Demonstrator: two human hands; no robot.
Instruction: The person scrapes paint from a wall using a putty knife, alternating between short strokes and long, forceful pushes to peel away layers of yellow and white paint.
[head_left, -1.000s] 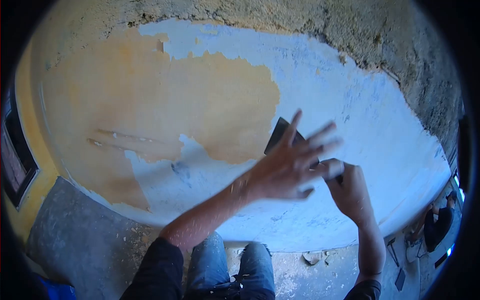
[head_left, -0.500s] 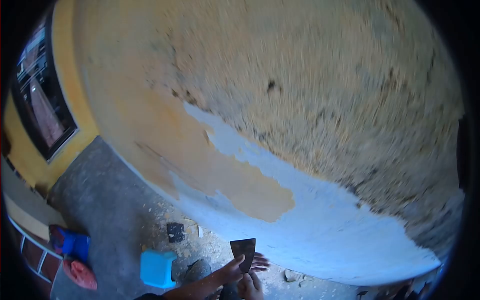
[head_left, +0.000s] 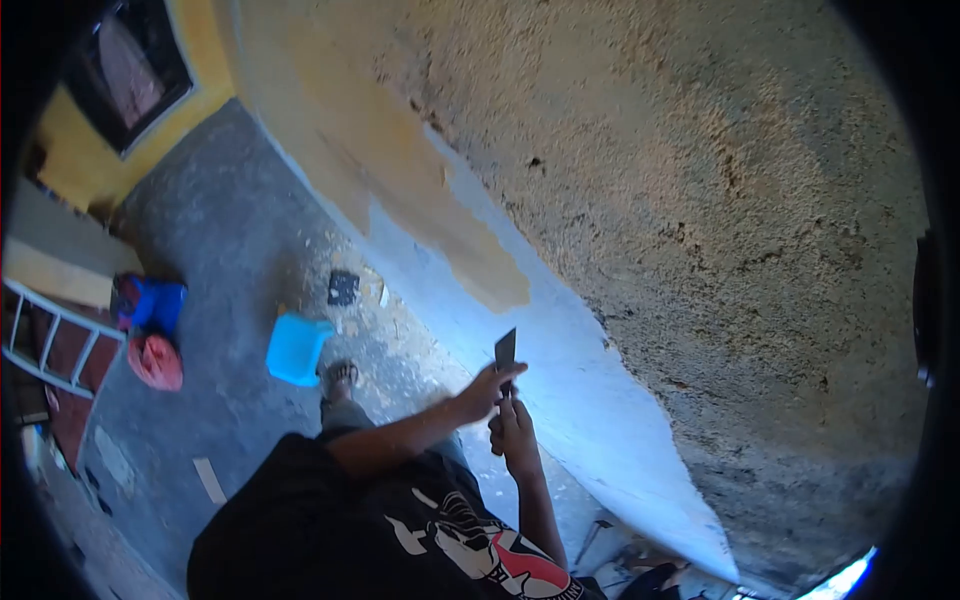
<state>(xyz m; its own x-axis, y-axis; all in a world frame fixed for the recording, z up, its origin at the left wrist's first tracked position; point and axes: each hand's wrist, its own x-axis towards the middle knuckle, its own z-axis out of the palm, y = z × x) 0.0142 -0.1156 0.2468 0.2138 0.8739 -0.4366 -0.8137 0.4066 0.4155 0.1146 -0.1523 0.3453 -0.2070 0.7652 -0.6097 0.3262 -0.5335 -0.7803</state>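
Note:
My right hand (head_left: 516, 438) is wrapped round the handle of a scraper, low in the middle of the view. The flat metal blade of the scraper (head_left: 505, 348) points up, close to the wall. My left hand (head_left: 486, 390) is at the base of the blade, its fingers closed around that part. Beside the hands the wall has a smooth pale blue-white strip (head_left: 600, 430), a patch of yellow paint (head_left: 470, 255) and a rough, bare surface (head_left: 700, 200).
A light blue stool (head_left: 297, 350) stands on the floor by my foot. Left of it lie a red bag (head_left: 155, 362) and a blue item (head_left: 160, 305). A white metal frame (head_left: 62, 340) is at the far left. Flakes and a dark square (head_left: 343, 288) lie near the wall.
The view has tilted down, showing my shirt, leg and foot. Both hands and the scraper appear higher in the view. My left fingers, spread behind the blade before, are now closed at its base.

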